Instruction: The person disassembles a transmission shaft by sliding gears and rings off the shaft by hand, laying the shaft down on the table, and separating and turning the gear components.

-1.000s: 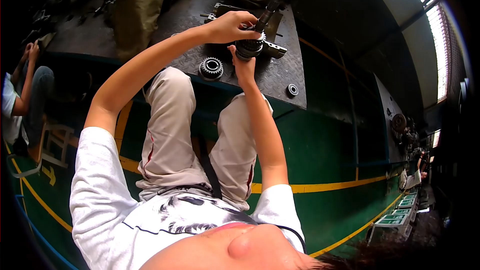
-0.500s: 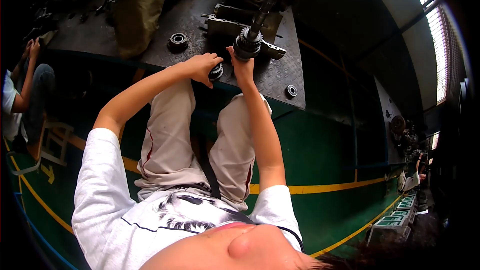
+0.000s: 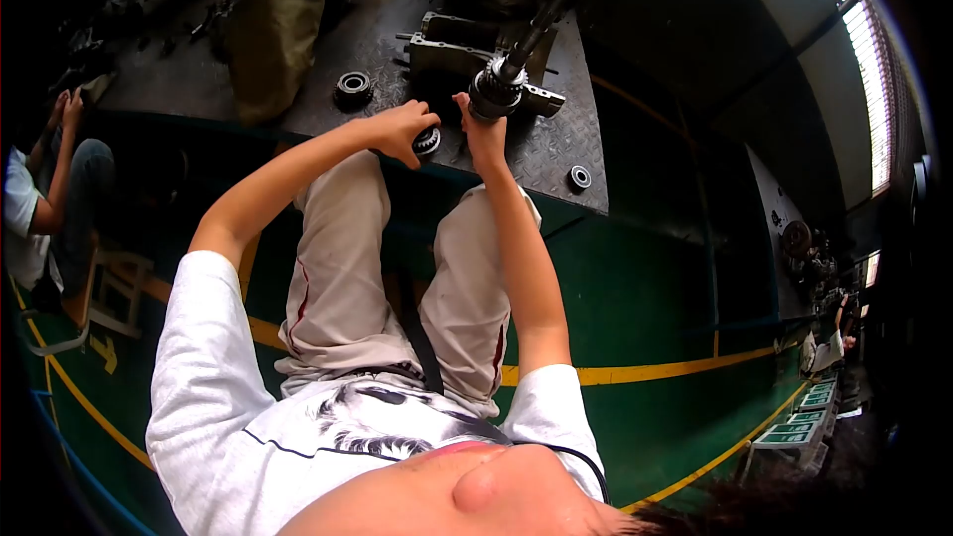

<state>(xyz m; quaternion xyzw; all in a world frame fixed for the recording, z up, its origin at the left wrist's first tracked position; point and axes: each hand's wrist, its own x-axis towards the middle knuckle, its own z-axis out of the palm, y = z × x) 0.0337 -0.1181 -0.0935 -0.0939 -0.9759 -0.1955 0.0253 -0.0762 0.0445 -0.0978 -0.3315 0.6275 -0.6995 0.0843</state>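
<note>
Head view. The right hand (image 3: 485, 139) is wrapped around the lower end of a long metal shaft (image 3: 544, 25), thumb up on the left side, beneath the gear stack (image 3: 496, 89) mounted there. The shaft leans away from the right hand, up and to the right. The left hand (image 3: 400, 129) pinches a loose gear (image 3: 428, 142) between fingers and thumb at the near edge of the worktop (image 3: 541, 164), just left of the right hand. Whether the loose gear is lifted cannot be told.

Change: one second ago the left hand is on the gear stack; now it is on the loose gear, as it is half a second ago. The right hand keeps its position. In effect, of the two hands, only the right supports the shaft end, and the left is occupied with a separate part.

Surroundings: a second gear (image 3: 353, 87) lies beyond the left hand, to its left; a cloth bag (image 3: 278, 45) sits farther out. A metal housing (image 3: 443, 58) stands beyond both hands, partly behind the shaft. A small ring (image 3: 580, 178) lies to the right of the right hand.
</note>
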